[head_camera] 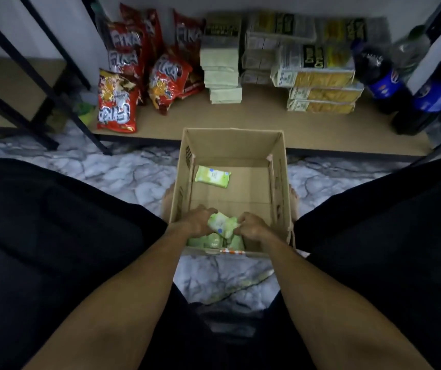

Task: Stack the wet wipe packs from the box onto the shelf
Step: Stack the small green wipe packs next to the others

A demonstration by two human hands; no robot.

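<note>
Here we reach both hands into the near end of the box [276, 182]. Our left hand [200, 220] and right hand [251, 227] pinch one green pack of wipes [222, 225] between them, just above more packs [211, 240]. A single pack [213, 176] lies apart at the far end. Beyond the box, a stack of packs [223, 84] stands on the shelf [254, 121].

Bare wooden shelf [262, 116] front free before me, red snack bags [118, 102] left, dark cola bottles [379, 76] right, open cardboard box [278, 177] walls flank my reach.
</note>
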